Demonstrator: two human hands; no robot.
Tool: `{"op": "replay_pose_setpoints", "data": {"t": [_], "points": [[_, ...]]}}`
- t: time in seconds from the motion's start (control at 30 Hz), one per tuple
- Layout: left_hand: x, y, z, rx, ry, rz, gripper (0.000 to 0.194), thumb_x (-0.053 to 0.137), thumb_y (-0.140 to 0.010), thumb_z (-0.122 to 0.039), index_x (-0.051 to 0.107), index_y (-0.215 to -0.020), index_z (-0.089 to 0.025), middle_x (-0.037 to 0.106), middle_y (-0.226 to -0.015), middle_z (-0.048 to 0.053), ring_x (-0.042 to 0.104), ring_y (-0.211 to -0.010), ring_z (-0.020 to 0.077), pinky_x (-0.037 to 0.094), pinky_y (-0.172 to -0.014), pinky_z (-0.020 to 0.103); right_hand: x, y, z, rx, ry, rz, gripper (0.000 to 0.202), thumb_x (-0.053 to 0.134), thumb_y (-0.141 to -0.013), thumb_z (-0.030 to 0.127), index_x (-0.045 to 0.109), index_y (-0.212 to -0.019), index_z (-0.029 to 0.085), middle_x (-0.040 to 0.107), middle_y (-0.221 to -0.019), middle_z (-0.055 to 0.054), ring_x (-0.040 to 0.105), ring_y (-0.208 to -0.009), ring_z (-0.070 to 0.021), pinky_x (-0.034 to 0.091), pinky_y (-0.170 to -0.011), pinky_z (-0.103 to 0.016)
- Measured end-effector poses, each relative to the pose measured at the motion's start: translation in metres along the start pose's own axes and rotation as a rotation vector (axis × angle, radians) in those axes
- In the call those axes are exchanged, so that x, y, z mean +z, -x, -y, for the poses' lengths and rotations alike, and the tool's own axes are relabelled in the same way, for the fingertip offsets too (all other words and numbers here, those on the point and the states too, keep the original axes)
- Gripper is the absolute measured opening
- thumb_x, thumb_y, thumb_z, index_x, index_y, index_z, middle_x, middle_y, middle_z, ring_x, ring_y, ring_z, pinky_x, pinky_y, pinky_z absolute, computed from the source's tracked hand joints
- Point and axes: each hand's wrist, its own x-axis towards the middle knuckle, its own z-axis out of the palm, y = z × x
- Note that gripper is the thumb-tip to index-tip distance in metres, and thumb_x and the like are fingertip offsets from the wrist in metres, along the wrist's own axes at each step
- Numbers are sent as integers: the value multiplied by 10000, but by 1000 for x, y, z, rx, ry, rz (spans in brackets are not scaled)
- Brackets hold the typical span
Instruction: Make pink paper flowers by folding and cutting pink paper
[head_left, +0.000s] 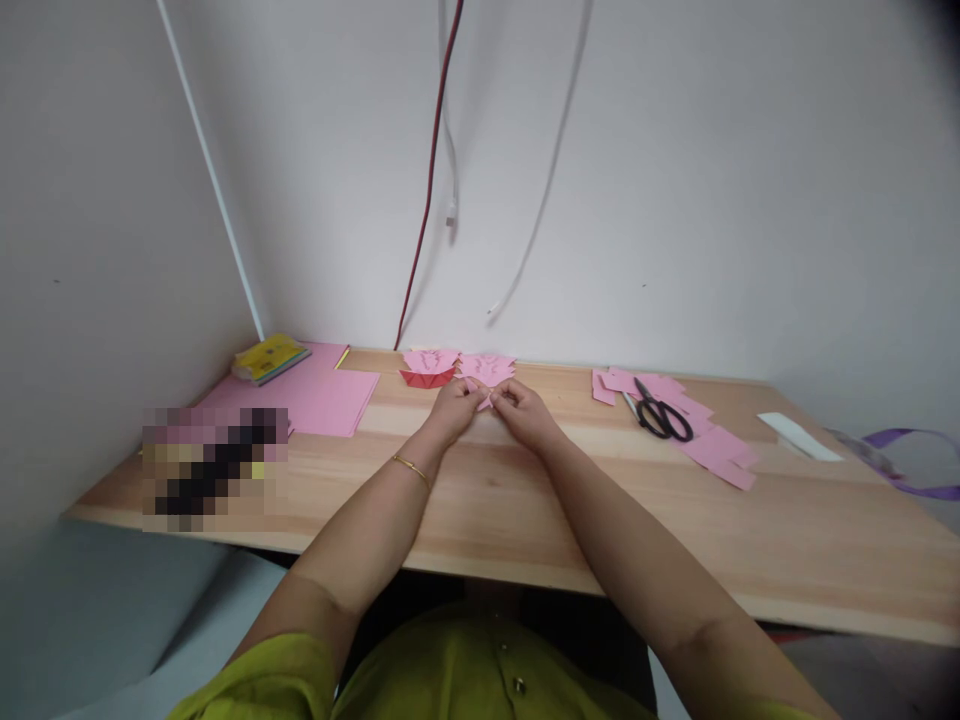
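Observation:
Between my two hands is a small piece of pink paper [486, 401], pinched from both sides over the far middle of the table. My left hand [456, 408], with a thin bracelet at the wrist, has its fingers closed on the left side of the paper. My right hand [523, 408] grips the right side, thumb and fingers together. Much of the paper is covered by my fingers, so its folds are hard to make out. Just beyond my hands lie folded pink paper pieces [487, 368] and a red folded paper piece [427, 379].
Black-handled scissors [663, 418] lie on pink paper cutouts [720, 450] at the right, near a white strip [799, 437]. Pink sheets [330, 400] and a yellow packet [270, 357] are at the left, beside a blurred-out patch. Cables [431, 180] hang against the wall.

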Motion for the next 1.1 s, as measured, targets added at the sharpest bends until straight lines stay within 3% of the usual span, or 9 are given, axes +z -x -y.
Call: {"op": "replay_pose_setpoints", "data": {"t": [0.3, 0.6, 0.8, 1.1], "points": [[1, 2, -1, -17, -25, 9, 208, 649, -692, -301, 553, -582, -154, 494, -563, -23, 420, -561, 100, 317, -562, 244, 1, -1, -2, 40, -28, 15, 188, 530, -784, 365, 509, -709, 194, 550, -641, 19, 493, -625, -125, 405, -644, -257], [-1, 5, -6, 38, -82, 22, 190, 647, -688, -284, 556, -582, -155, 492, -563, -20, 432, -582, 110, 322, -569, 243, 1, -1, -7, -18, 56, 6, 164, 521, -786, 340, 521, -713, 193, 542, -655, 19, 459, -620, -126, 371, -612, -246], [0, 1, 1, 11, 6, 30, 197, 661, -674, -292, 548, -590, -154, 496, -580, -24, 428, -573, 98, 323, -572, 237, 1, 0, -5, -35, 57, 11, 165, 518, -796, 340, 506, -711, 199, 530, -652, 24, 453, -617, -127, 364, -611, -245], [0, -2, 10, -88, 191, 108, 244, 682, -669, -327, 539, -582, -149, 524, -577, -13, 456, -555, 95, 352, -585, 243, 3, -1, -3, 92, -110, 27, 175, 519, -785, 367, 492, -746, 199, 537, -629, 34, 502, -615, -121, 393, -631, -249]]}}
